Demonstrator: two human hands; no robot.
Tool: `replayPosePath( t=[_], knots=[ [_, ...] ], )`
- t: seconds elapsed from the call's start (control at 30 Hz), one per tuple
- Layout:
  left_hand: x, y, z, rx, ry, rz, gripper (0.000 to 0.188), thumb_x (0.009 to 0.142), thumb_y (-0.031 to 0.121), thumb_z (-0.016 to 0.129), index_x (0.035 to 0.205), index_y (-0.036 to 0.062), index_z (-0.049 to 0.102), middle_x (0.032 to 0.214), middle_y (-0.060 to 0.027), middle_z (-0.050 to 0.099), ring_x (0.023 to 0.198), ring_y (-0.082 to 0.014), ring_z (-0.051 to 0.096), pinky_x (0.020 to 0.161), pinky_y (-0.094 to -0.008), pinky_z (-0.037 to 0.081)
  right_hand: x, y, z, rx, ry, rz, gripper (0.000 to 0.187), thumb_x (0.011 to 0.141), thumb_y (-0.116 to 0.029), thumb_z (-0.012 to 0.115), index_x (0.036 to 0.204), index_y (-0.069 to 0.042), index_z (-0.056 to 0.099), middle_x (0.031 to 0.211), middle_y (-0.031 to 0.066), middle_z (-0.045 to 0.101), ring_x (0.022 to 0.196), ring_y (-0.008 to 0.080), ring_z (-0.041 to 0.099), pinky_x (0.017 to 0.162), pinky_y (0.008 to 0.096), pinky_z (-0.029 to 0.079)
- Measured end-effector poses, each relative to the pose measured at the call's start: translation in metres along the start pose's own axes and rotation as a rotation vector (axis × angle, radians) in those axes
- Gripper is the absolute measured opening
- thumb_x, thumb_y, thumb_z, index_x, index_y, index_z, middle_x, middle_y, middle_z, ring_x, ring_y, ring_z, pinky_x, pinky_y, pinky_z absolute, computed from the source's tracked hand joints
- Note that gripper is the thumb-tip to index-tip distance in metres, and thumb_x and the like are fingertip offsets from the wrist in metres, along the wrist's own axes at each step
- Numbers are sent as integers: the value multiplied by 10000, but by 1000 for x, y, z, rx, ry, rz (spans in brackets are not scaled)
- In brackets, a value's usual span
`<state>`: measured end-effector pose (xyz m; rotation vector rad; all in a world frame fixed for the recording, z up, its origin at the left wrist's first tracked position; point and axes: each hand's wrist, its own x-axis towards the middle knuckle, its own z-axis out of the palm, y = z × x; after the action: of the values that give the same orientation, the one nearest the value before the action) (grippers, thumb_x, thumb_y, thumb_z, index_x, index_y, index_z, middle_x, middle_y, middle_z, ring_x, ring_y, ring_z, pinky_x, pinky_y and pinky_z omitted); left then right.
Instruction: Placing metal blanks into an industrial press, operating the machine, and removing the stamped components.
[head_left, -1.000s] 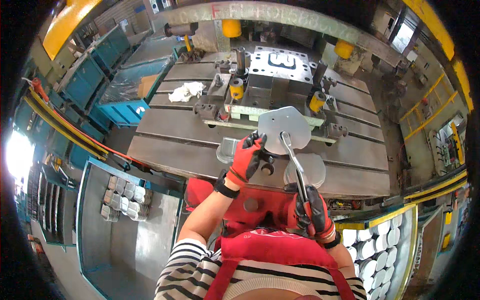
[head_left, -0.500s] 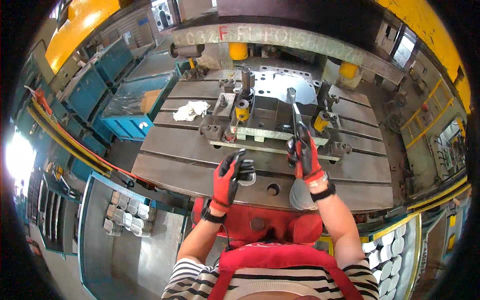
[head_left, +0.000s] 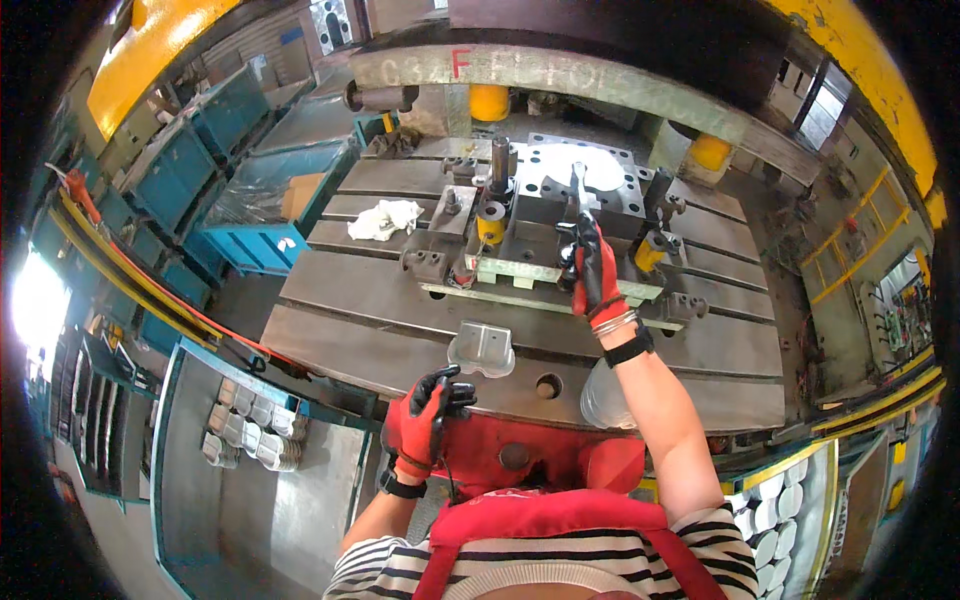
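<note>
The right hand (head_left: 597, 272), in a red glove with black fingers, is wrapped round a long metal tool (head_left: 581, 188), reaching well forward. The tool points away from it, and its far end shows over a pale disc (head_left: 605, 168) lying on top of the die (head_left: 545, 208), just beyond the hand; from here I can't tell whether the tip touches.

The left hand (head_left: 425, 410), gloved the same way, hangs back near the body, its fingers loosely bent with gaps between them, and I see nothing in its grip. Just beyond its fingers, slightly to its right, a shallow metal cup (head_left: 482, 348) sits on the slotted bed (head_left: 340, 300). Farther right of that hand is a round hole (head_left: 548, 386) in the bed, then a stack of discs (head_left: 604, 393), nearer the body than the right hand and partly hidden by its forearm.

A yellow cylinder stands on either side of the right hand, the left one (head_left: 490, 222) somewhat farther from it than the right one (head_left: 651, 250). Well to its left, a crumpled white rag (head_left: 385, 219) lies on the bed.

To the left of the left hand, a bin (head_left: 310, 510) holds stacked metal cups (head_left: 255, 425). Far to its right, past the right forearm, another bin (head_left: 828, 500) is filled with discs (head_left: 768, 515).
</note>
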<state>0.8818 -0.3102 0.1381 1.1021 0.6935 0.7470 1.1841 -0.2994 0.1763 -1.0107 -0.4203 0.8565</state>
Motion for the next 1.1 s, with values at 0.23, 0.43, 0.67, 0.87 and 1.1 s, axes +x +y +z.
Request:
replayPosePath(
  t=[0.23, 0.43, 0.67, 0.87, 1.1],
  knots=[
    [1, -6, 8, -38, 9, 18, 305, 912, 219, 424, 1119, 10, 506, 892, -113, 619, 795, -174, 610, 663, -265, 485, 11, 3, 18, 21, 79, -75, 364, 842, -480, 464, 752, -130, 499, 519, -18, 440, 399, 92, 402, 340, 251, 311],
    [-3, -12, -1, -68, 34, 18, 290, 907, 202, 434, 1104, 5, 516, 882, -111, 621, 776, -172, 610, 651, -264, 493, 5, -2, 23, 21, 58, -74, 374, 835, -489, 478, 767, -123, 513, 536, -4, 469, 408, 112, 431, 361, 254, 348],
    [-9, 0, -29, 120, 99, 232, 311, 900, 229, 451, 1092, -4, 525, 864, -112, 621, 729, -151, 610, 596, -254, 496, -2, -7, 33, 103, 17, -12, 327, 821, -470, 500, 803, -144, 522, 553, 3, 466, 407, 129, 435, 359, 269, 348],
    [-28, 51, -80, 24, 471, 451, 276, 867, 150, 489, 1093, -5, 527, 879, -111, 625, 727, -172, 612, 617, -274, 497, 15, -12, -2, 192, -145, 124, 268, 828, -362, 520, 828, -96, 544, 585, -8, 476, 418, 123, 428, 367, 273, 396],
    [-93, 127, -177, 451, 777, 619, 353, 905, 231, 429, 1169, 6, 489, 1012, -131, 600, 825, -177, 596, 723, -280, 468, -55, -16, -46, 225, -383, -18, 320, 868, -283, 474, 1138, -113, 500, 737, 19, 506, 600, 106, 489, 495, 232, 411]
  ],
)
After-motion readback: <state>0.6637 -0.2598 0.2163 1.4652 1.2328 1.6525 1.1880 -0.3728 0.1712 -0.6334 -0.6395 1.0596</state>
